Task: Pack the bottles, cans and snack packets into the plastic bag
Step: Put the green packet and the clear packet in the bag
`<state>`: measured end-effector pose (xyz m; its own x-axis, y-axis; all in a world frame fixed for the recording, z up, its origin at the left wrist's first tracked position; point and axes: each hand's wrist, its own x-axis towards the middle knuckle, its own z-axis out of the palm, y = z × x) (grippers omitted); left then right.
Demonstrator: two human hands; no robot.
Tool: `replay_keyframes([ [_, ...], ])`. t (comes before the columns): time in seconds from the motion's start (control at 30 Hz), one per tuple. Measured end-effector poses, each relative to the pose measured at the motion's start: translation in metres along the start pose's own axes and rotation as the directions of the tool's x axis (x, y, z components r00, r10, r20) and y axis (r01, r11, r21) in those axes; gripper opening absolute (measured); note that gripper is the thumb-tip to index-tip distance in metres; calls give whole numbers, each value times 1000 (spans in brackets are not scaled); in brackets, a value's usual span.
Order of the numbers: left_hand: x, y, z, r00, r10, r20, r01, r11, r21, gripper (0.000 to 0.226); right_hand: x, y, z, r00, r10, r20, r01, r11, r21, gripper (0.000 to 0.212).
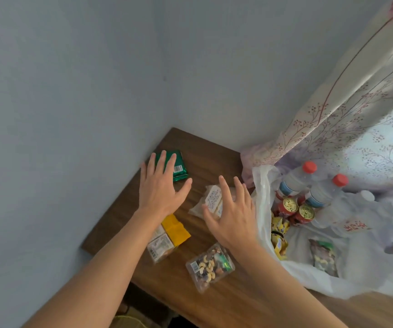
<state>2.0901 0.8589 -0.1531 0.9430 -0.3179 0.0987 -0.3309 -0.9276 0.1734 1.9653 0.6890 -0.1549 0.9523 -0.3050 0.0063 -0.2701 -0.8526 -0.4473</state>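
Packets lie at twelve o'clock of both splayed, empty hands: shiny green foil packet by the left hand, pale clear-plastic packet seemingly under the right hand.

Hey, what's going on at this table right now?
A person is packing snacks and drinks into a plastic bag. Bottles, cans and some packets are already inside. Both hands are open: the left hand over a green packet, the right hand over a pale packet. A yellow packet and a nut packet wait on the table.
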Motion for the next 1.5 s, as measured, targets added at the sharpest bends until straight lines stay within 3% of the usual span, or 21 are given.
replay_keyframes([
  [0.5, 113, -37, 108, 977, 20, 213, -26, 999, 28, 82, 77, 20, 91, 949, 297, 108, -285, 952, -115, 89],
  [0.63, 118, -39, 131, 966, -59, 253, 59, 998, 10, 87, 79, 26, 110, 907, 390, 161, -369, 918, -146, 98],
  [1.07, 131, -42, 176, 886, -308, 348, 323, 946, 14, 101, 84, 32, 140, 845, 497, 199, -474, 867, -154, 100],
  [1.5, 140, -37, 192, 895, -360, 263, 382, 923, -37, 100, 88, 32, 151, 824, 528, 206, -521, 848, -91, 101],
])
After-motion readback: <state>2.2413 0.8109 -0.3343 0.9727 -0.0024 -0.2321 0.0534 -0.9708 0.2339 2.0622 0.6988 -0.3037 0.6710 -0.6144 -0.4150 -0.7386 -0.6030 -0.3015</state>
